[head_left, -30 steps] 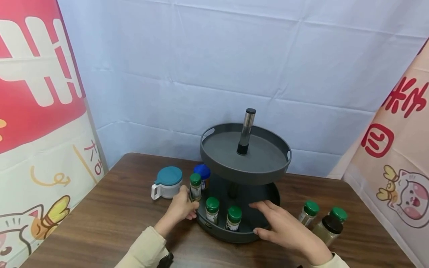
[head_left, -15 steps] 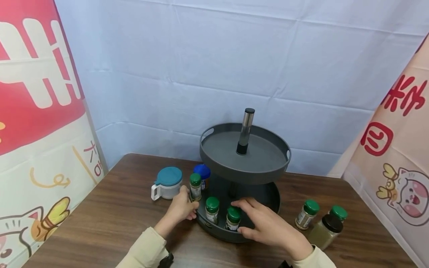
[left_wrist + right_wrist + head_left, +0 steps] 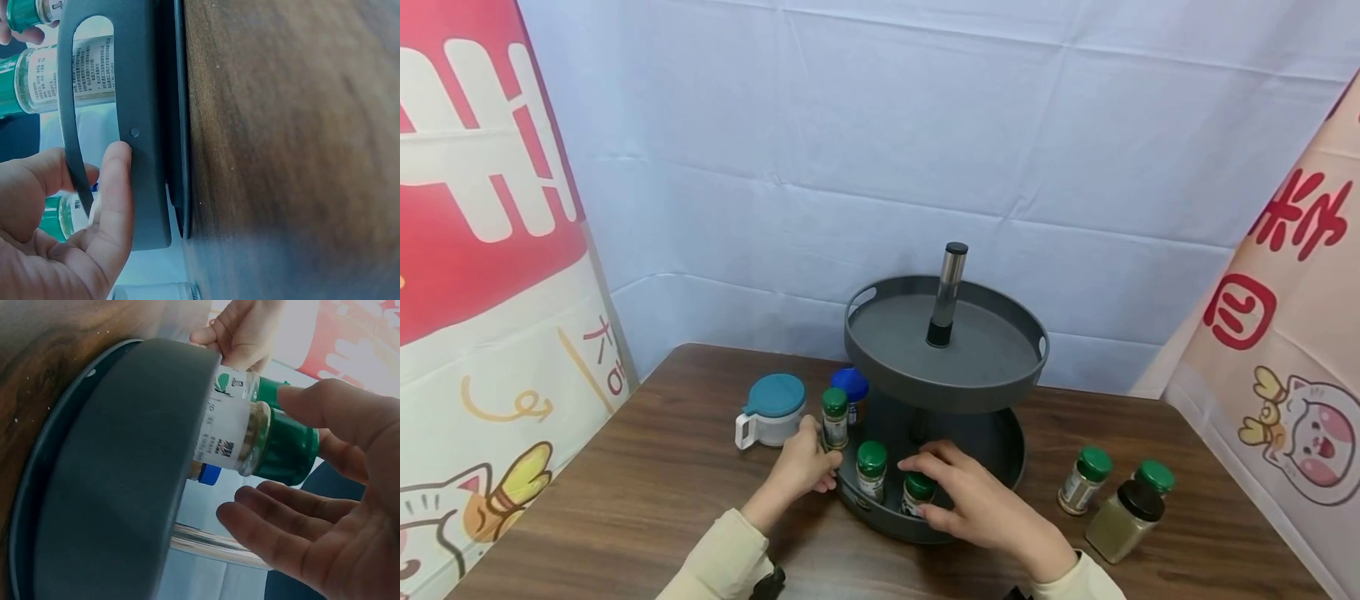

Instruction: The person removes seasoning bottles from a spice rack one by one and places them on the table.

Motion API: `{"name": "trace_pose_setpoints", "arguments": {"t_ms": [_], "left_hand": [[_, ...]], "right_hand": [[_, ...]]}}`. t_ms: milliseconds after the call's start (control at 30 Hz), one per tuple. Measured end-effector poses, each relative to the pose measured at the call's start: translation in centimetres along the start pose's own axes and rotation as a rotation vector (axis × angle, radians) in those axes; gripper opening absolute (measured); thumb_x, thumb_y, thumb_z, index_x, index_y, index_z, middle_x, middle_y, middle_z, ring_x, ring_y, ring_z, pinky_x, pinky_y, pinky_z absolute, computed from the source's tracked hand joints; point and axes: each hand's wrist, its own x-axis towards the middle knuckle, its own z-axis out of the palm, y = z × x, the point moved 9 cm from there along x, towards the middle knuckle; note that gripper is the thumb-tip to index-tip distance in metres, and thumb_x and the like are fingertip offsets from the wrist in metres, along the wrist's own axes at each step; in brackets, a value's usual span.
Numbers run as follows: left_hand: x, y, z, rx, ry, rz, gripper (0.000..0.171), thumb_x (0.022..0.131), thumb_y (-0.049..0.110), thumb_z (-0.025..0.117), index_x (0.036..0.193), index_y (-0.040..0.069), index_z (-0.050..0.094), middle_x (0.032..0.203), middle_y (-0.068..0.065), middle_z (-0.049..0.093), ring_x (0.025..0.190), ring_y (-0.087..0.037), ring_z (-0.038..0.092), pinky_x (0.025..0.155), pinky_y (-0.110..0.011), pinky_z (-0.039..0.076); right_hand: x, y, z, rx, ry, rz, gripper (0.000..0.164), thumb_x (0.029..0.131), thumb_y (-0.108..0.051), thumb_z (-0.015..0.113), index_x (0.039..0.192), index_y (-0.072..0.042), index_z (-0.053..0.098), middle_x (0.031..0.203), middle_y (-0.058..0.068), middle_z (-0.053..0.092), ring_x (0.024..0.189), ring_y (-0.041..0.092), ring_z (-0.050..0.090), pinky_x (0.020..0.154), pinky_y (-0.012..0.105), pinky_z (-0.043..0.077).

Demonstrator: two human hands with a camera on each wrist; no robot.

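A dark grey two-tier turntable (image 3: 901,527) stands on the table, with several green-capped spice jars on its lower tier. My left hand (image 3: 797,467) pinches that tier's rim at the left; in the left wrist view the thumb lies inside the rim and a finger (image 3: 115,175) outside. Beside this hand stands one spice jar (image 3: 835,421), and another spice jar (image 3: 871,471) is nearer the front. My right hand (image 3: 973,500) is spread around the front-right spice jar (image 3: 234,434). Its thumb is at the green cap, while the other fingers are apart from the jar.
The turntable's upper tier (image 3: 992,342) overhangs the lower one, with a metal post (image 3: 950,287) at its centre. Left stands a white pot with a teal lid (image 3: 777,400), near a blue-lidded jar (image 3: 852,385). Right are green-capped jars (image 3: 1082,483) and a black-capped jar (image 3: 1122,525).
My right hand has moved left, from beside the front-right spice jar to around its cap. My left hand has stayed at the lower tier's rim.
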Motion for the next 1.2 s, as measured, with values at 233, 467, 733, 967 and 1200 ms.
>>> {"name": "trace_pose_setpoints", "arguments": {"t_ms": [233,467,733,967,1200], "left_hand": [[-0.1,0.0,-0.1,0.001,-0.002,0.003,0.049,0.079,-0.003,0.06,0.119,-0.012,0.033,0.061,-0.009,0.056,0.044,-0.019,0.058,0.042,-0.033,0.049],[-0.1,0.1,0.0,0.008,0.002,-0.001,0.049,0.078,-0.003,0.06,0.118,-0.011,0.034,0.061,-0.01,0.056,0.044,-0.019,0.058,0.042,-0.033,0.049],[-0.2,0.2,0.0,0.007,0.006,-0.01,0.049,0.078,-0.004,0.06,0.119,-0.011,0.033,0.063,-0.011,0.056,0.045,-0.02,0.059,0.043,-0.035,0.05],[-0.1,0.2,0.1,0.01,-0.001,-0.012,0.05,0.079,-0.004,0.061,0.12,-0.011,0.033,0.063,-0.01,0.056,0.046,-0.021,0.059,0.044,-0.036,0.05],[-0.1,0.1,0.0,0.013,0.003,-0.007,0.05,0.079,-0.004,0.061,0.12,-0.012,0.033,0.062,-0.01,0.056,0.045,-0.022,0.059,0.044,-0.036,0.05]], "right_hand": [[0.0,-0.3,0.1,-0.008,0.026,-0.024,0.036,0.081,-0.01,0.071,0.114,-0.016,0.059,0.107,-0.002,0.053,0.087,0.008,0.053,0.068,0.024,0.047],[-0.3,-0.2,0.0,-0.012,0.029,-0.008,0.036,0.081,-0.011,0.071,0.113,-0.018,0.058,0.107,-0.003,0.052,0.084,0.006,0.052,0.067,0.024,0.046],[-0.7,-0.3,-0.6,-0.025,0.083,-0.029,0.038,0.082,-0.013,0.071,0.117,-0.019,0.057,0.108,-0.004,0.052,0.085,0.007,0.053,0.068,0.025,0.047],[-1.5,-0.9,-3.6,-0.032,0.248,-0.07,0.043,0.081,-0.011,0.072,0.12,-0.02,0.056,0.109,-0.005,0.054,0.09,0.009,0.056,0.071,0.031,0.049],[-2.2,-0.7,-5.1,-0.059,0.304,-0.054,0.044,0.08,-0.009,0.073,0.119,-0.02,0.057,0.109,-0.005,0.054,0.088,0.009,0.055,0.067,0.031,0.049]]}}
